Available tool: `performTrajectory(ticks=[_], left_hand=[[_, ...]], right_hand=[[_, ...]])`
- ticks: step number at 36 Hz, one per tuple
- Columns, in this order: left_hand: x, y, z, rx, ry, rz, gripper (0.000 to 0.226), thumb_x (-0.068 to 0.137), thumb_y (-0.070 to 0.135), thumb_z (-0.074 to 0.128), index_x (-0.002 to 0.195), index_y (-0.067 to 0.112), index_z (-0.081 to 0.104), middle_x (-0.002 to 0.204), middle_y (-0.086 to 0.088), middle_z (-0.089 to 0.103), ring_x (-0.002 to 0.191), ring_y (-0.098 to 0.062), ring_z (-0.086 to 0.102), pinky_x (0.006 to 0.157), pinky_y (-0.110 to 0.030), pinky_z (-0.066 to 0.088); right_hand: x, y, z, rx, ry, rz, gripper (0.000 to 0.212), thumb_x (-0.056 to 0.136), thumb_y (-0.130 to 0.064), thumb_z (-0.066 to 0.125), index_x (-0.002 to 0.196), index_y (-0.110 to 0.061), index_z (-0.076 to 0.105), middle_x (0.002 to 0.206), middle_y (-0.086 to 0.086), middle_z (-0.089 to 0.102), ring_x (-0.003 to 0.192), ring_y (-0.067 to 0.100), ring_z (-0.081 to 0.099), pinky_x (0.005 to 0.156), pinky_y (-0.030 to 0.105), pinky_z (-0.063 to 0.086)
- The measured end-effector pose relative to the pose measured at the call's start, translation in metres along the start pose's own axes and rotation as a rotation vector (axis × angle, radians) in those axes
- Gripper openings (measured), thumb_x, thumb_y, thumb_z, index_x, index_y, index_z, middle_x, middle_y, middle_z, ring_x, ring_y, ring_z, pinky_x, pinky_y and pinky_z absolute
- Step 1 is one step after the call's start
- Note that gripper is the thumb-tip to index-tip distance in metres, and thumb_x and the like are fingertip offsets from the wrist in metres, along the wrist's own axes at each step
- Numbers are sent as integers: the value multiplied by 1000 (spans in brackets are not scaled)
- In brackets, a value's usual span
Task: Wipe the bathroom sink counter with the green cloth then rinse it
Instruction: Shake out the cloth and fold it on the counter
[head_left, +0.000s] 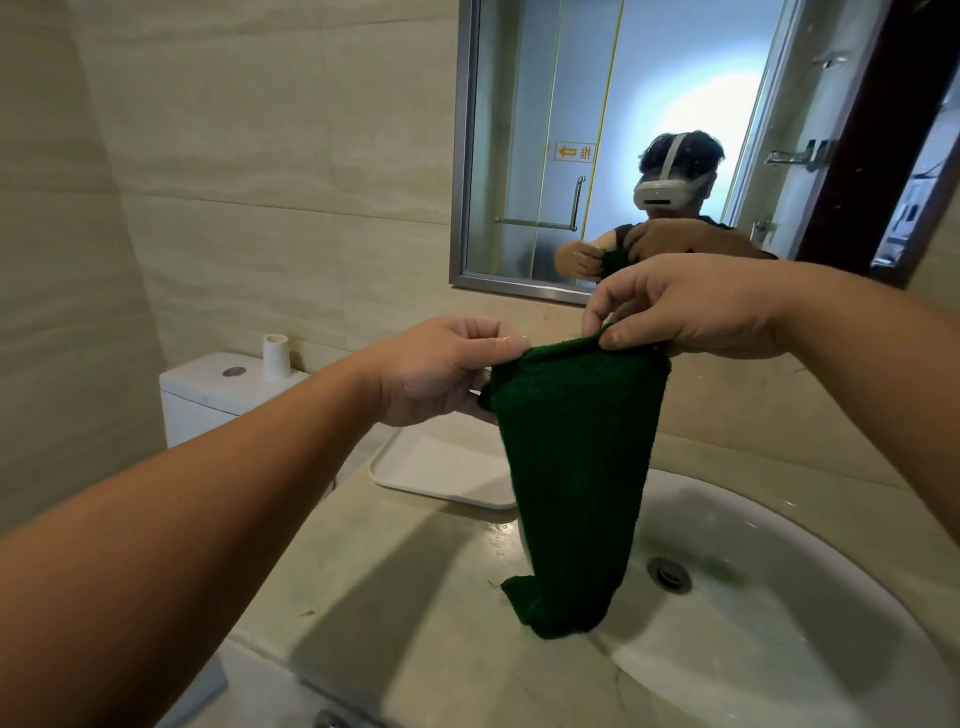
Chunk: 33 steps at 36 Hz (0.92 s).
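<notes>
We look down on a beige stone counter (395, 587). Above it is a metal-framed mirror (462, 156). The white sink basin (779, 649) is cut off at the right and lower edges. A white toilet cistern (208, 395) stands at left.

The green cloth (576, 457) hangs in front of us, long axis vertical, over the basin's left rim. Its folded lower end points down-left at the rim; we cannot tell whether it touches. It partly hides a white tray (441, 473) on the counter.

The left hand (441, 369) and right hand (691, 306) each pinch one top corner of the cloth between thumb and fingers.

An orange sign (574, 152) reflected in the mirror shows an arrow and "推". The drain (669, 574) lies just right of the cloth.
</notes>
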<state>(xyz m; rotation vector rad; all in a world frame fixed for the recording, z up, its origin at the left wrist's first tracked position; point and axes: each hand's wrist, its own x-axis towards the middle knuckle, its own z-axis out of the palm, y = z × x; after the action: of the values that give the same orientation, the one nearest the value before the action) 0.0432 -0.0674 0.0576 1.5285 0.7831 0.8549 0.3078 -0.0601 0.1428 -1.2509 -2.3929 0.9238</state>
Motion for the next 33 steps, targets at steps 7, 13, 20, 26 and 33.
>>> performTrajectory(ticks=[7,13,20,26,33], left_hand=[[-11,8,-13,128,48,44,13,106,4,51,98,2,61,84,-11,65,73,-17,66,67,-22,60],[-18,23,-24,198,73,85,9,101,-3,56,96,3,62,82,-11,65,68,-14,64,62,-21,56],[-12,34,-34,252,242,118,16,101,-3,60,99,13,60,91,-9,64,84,-21,65,71,-31,57],[-3,50,-31,273,453,246,9,104,1,57,108,9,58,103,-13,66,96,-25,69,88,-37,62],[-10,72,-31,330,434,360,16,101,-3,60,101,13,60,100,-16,59,90,-27,65,87,-44,57]], right_hand=[[-3,4,-1,-10,24,4,16,92,-6,74,106,-4,69,87,22,69,71,28,58,58,31,54],[-5,4,-3,112,37,-36,15,88,-2,74,102,0,67,88,21,69,67,26,64,59,29,59],[14,10,3,131,308,-79,12,94,-5,73,102,-10,66,83,19,70,72,36,74,65,42,66],[33,7,6,-16,661,-174,23,97,-9,71,116,-21,75,104,8,75,100,29,74,93,48,62],[30,-6,-4,94,656,-223,13,96,-4,71,101,-14,76,94,9,76,86,21,76,77,33,65]])
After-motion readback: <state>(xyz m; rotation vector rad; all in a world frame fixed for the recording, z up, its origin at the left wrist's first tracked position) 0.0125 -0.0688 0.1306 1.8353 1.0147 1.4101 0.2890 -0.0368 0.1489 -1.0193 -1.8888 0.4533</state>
